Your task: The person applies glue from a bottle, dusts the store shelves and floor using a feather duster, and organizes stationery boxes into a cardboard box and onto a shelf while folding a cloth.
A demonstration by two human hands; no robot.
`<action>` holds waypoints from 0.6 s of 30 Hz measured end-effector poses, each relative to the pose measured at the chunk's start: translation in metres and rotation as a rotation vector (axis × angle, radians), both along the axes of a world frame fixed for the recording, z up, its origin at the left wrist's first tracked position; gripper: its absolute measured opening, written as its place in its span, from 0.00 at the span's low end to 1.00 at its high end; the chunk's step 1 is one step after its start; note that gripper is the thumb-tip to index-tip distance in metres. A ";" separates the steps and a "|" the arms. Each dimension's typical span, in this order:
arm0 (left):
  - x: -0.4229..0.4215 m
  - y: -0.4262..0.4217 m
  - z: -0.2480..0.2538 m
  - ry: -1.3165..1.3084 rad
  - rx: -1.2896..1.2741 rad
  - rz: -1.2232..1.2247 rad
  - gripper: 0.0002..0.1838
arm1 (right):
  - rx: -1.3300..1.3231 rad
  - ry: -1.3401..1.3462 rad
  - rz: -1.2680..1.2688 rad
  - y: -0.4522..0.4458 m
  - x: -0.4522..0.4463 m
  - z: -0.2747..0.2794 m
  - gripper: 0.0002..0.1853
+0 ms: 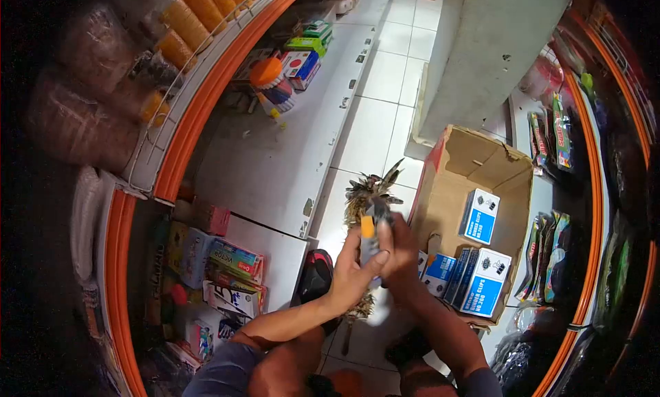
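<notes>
Both of my hands meet above the floor, just left of the cardboard box (426, 184). My left hand (354, 277) is closed round a small grey and dark object with an orange-yellow part (367, 226); its exact kind is blurred. My right hand (399, 254) grips the same object from the other side, fingers bent. Beneath the hands a feather duster (357, 208) lies on the tiles, partly hidden by them. Inside the cardboard box are several blue and white binder clip boxes (485, 287), some standing on edge, and one box (480, 217) lies farther back.
A grey-white shelf (275, 163) runs along the left, holding small boxes and an orange-lidded container (271, 81). Small cartons (234, 263) sit lower left. A pillar (474, 53) rises behind the box. Packets (548, 256) hang at the right.
</notes>
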State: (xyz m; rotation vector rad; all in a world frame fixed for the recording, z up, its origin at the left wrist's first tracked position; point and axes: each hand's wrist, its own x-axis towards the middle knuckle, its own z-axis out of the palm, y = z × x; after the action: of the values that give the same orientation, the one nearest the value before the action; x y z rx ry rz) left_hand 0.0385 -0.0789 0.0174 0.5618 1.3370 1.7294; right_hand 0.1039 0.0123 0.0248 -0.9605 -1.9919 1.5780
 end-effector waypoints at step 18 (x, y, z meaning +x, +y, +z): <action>-0.049 0.003 0.007 -0.177 0.258 0.028 0.21 | 0.016 0.066 0.140 -0.017 0.016 -0.018 0.18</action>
State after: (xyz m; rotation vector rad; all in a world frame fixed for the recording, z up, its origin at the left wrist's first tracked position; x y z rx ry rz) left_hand -0.0100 -0.0761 0.0248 0.5203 1.0101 1.9410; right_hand 0.1194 -0.0052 0.0071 -0.7675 -2.0619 1.6420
